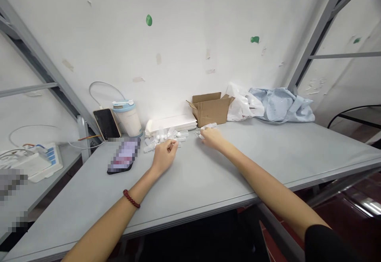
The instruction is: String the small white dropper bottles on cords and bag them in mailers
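"On the grey desk, at the fingers: which entry heads the list?"

"Clear plastic tubes, small, many, in a loose pile. Location: just beyond the fingers of the left hand and spreading leftward from them. Also one smaller cluster of similar clear pieces, at the fingers of the right hand and just past them."

"Condition of the fingers?"

"Left: curled inward, thumb drawn up to the forefinger; whether a tube is pinched there, cannot tell. Right: bent down at the smaller cluster, tips mostly hidden by the hand; whether they grasp a piece, cannot tell."

"Beyond the fingers?"

"White flat stack, long, material unclear: past the left fingers, behind the pile. Cardboard box, brown, flaps raised: just past the right fingers. White plastic bag, crumpled: beyond and rightward of the right fingers, beside the box. Light-blue fabric bag, slumped: farther right again."

"Leftward of the left fingers?"

"Flat-lying phone, screen obscured: near. Lidded cup, pale body, blue lid: beyond that phone. Propped phone, dark screen, cable attached: at the cup's left. Power strip, white and blue: well apart, on a neighbouring surface."

"Worn items?"

"Beaded bracelet, dark red: behind the left fingers, at the wrist."
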Motion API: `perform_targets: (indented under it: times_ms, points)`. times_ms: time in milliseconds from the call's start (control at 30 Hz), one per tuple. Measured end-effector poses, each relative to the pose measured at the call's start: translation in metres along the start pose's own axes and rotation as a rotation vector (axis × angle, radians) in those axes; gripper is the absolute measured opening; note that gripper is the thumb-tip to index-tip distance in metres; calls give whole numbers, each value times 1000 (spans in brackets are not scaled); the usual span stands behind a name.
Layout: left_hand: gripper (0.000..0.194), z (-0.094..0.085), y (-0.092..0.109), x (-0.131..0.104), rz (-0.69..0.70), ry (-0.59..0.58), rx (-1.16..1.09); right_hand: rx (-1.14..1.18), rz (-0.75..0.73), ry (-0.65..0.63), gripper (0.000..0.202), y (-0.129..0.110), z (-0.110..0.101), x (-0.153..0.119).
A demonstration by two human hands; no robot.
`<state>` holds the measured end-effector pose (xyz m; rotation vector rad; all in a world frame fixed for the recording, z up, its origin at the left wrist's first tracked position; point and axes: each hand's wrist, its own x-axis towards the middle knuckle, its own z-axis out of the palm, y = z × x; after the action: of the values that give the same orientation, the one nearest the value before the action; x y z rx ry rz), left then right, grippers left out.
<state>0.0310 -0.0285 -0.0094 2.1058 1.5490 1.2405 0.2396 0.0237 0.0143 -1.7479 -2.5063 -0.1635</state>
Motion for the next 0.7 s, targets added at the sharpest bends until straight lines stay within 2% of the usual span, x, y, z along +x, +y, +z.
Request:
perform_targets:
  times_ms: [133,200,267,333,400,467,567,700]
  points:
    - [28,4,-2,-5,131,-297,151,30,1,-2,25,-2,2,-2]
    - [30,6,-1,-6,146,-364,181,124,-14,26,22,0,0,-3]
    - [32,6,0,-7,134,-358,164,331,-49,72,18,1,-3,-3]
    - [29,6,1,-5,90,-300,116,602,-86,93,17,0,-6,-4]
    - [24,4,1,-3,34,-235,65,836,-98,68,18,-2,-9,-5]
    - [27,2,0,-1,-6,-203,25,1005,-97,35,19,-5,-11,-6]
    - [27,1,1,0,-25,-216,-26,1142,-108,21,21,-8,-11,-7]
    - [26,1,4,-1,-57,-252,-148,1187,-109,43,22,-10,-10,-7]
